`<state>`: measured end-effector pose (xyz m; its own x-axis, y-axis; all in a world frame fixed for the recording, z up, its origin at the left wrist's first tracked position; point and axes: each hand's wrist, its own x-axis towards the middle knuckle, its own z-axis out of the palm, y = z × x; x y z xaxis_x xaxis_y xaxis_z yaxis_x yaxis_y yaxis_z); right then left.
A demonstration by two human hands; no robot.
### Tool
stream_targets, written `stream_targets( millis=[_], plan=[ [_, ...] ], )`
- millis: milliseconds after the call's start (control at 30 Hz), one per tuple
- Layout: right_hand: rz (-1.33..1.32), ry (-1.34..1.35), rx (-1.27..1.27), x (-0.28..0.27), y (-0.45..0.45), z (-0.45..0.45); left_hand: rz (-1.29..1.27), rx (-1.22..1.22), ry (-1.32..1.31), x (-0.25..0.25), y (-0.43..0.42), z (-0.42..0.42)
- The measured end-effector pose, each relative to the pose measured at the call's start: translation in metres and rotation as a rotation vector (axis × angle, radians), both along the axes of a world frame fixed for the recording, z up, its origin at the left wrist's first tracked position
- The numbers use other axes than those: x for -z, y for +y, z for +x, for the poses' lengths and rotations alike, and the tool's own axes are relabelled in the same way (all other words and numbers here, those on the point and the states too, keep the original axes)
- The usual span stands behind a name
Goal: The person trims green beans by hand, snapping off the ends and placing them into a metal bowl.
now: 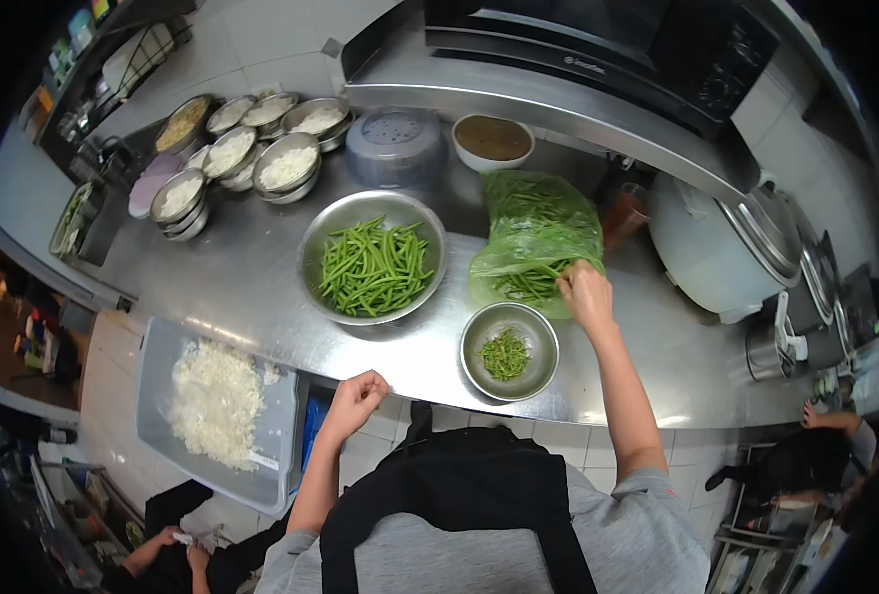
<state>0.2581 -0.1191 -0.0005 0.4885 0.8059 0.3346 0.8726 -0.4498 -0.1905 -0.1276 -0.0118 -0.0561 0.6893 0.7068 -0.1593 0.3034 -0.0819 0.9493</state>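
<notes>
Left hand (359, 398) hangs at the near edge of the counter (242, 272), thumb and fingers curled narrow with no object showing between them — best kept there, relaxed and clear of the rim, while the other side works; just beyond it sits the large steel bowl (313, 252), heaped with green beans (375, 265), and to its right, near the edge, the small steel bowl (544, 348) with short green scraps (505, 354) in it, which a low, careful reach would avoid tipping; behind that small bowl lies the plastic bag (540, 238), and the right hand (588, 294) is bunched narrow at its mouth, touching the loose beans (534, 284) there, though I cannot tell whether the fingertips have closed on any — a light pinch of few beans, drawn out along their length, should save snapping them or dragging the film; as for direction, the beans in the large bowl cross at mixed angles with no shared heading, while the bag's long axis runs from the back of the counter toward the person, mouth at the near end, and the loose beans there lie mostly sideways, with a slant
</notes>
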Motion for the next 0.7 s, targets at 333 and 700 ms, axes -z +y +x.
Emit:
stream_targets(
  millis=[333,700],
  plan=[
    [0.306,0.027,0.026,0.006,-0.032,-0.003,0.131,0.383,0.02,-0.058,-0.038,0.095],
    [0.099,0.381,-0.278,-0.069,-0.089,-0.04,0.729,0.08,-0.299,-0.121,-0.084,0.155]
  ],
)
